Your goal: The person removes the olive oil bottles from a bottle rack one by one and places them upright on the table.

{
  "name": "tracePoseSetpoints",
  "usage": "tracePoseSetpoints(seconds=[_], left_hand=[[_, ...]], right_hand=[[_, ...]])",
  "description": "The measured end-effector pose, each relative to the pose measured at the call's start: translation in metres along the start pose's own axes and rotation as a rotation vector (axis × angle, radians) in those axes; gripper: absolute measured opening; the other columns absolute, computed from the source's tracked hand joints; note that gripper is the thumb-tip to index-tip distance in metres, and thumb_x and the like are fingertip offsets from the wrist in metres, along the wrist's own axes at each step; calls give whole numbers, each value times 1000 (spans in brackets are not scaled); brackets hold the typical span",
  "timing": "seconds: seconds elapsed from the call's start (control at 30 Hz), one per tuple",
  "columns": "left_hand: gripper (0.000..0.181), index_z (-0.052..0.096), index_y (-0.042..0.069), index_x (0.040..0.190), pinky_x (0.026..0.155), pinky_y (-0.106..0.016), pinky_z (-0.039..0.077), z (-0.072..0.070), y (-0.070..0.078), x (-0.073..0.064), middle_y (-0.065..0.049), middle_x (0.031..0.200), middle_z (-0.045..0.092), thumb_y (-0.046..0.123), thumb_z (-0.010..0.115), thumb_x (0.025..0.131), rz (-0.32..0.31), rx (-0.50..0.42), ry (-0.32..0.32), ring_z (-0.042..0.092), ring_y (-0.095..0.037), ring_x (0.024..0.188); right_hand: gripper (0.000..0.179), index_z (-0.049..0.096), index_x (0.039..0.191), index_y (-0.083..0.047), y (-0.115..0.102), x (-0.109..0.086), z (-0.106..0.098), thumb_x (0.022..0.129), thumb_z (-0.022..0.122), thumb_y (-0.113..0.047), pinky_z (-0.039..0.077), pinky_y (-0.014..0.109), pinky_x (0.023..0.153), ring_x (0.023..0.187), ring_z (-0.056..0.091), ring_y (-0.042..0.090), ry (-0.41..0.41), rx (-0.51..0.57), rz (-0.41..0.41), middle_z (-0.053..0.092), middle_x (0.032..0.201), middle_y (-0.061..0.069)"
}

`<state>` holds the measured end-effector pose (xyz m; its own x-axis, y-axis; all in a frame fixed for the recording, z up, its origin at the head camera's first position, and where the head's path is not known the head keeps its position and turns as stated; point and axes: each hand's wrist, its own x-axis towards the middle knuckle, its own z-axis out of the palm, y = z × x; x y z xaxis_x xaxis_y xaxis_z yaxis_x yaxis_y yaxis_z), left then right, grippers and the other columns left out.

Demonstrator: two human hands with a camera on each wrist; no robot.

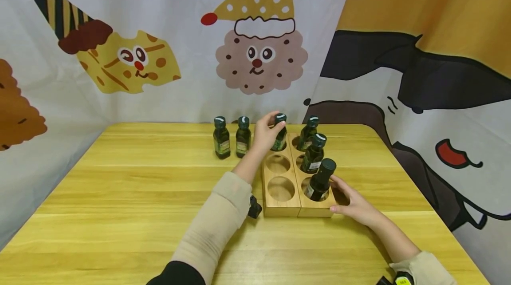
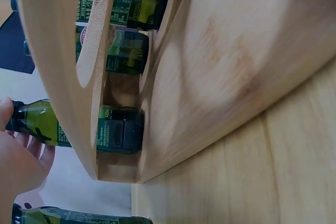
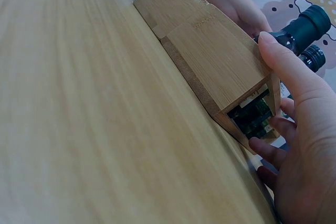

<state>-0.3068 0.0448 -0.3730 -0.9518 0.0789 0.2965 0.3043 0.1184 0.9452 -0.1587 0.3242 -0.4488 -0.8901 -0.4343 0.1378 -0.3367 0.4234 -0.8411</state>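
- So the left hand (image 1: 264, 133) is pinching a dark green bottle (image 1: 280, 140) up by the cap and neck, fingers clamped on it, with its base sitting in the far left hole of the wooden rack (image 1: 281, 211).
- Right hand (image 1: 355, 205) is bracing the rack's near right corner, thumb and fingers bending around it.
- That bottle's looking like glass to me, so I'm expecting stiff, kinda slick and breakable. Can't tell how full it is, so I'm only guessing at a middling weight.
- For a hold I'm favouring the capped neck, since the hole's wrapping the lower body.
- Rack's looking rigid. I'm figuring it's scooting on the surface (image 1: 119, 209) if nobody's steadying it, so that corner's making sense.
- Two more bottles (image 1: 222, 144) are standing left of the rack; I'm assuming similar handling.
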Motion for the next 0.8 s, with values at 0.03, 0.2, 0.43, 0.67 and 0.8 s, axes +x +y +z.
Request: tracePoseSetpoints(seconds=[0.03, 0.2, 0.43, 0.67, 0.8], left_hand=[[41, 57, 8, 132, 85, -30, 50, 0, 1, 0, -10, 112, 63, 17, 66, 92, 5, -5, 5, 58, -20, 104], [40, 58, 8, 131, 88, -30, 49, -3, 6, 0, -10, 114, 63, 18, 66, 93, 38, -10, 26, 58, -20, 105], [40, 58, 10, 131, 90, -29, 47, -6, 16, 1, -7, 115, 62, 19, 66, 92, 65, -30, 37, 57, -17, 106], [40, 59, 12, 129, 90, -29, 47, -13, 30, -2, -5, 117, 62, 20, 67, 91, 103, -59, 43, 56, -16, 106], [39, 60, 14, 128, 91, -30, 46, -18, 37, -5, -3, 116, 61, 22, 68, 91, 124, -55, 46, 55, -14, 106]], right_hand=[[84, 21, 150, 2, 0, 0, 0, 83, 72, -3, 24, 11, 100, 128, 39, 14, 0, -1, -4, 40, 138, 32], [84, 21, 149, 3, -1, 0, 1, 83, 72, -3, 24, 11, 100, 128, 39, 13, 5, -5, -10, 40, 138, 33], [85, 20, 150, 2, 0, -1, 0, 83, 71, -4, 23, 10, 100, 124, 36, -3, -5, 11, -2, 39, 139, 32], [85, 21, 150, 2, 1, -1, 1, 83, 72, -4, 23, 10, 99, 126, 38, 4, 1, 2, -4, 40, 139, 31], [84, 21, 149, 4, 1, -1, 1, 83, 72, -4, 23, 10, 99, 129, 38, 19, 5, -7, -3, 41, 138, 32]])
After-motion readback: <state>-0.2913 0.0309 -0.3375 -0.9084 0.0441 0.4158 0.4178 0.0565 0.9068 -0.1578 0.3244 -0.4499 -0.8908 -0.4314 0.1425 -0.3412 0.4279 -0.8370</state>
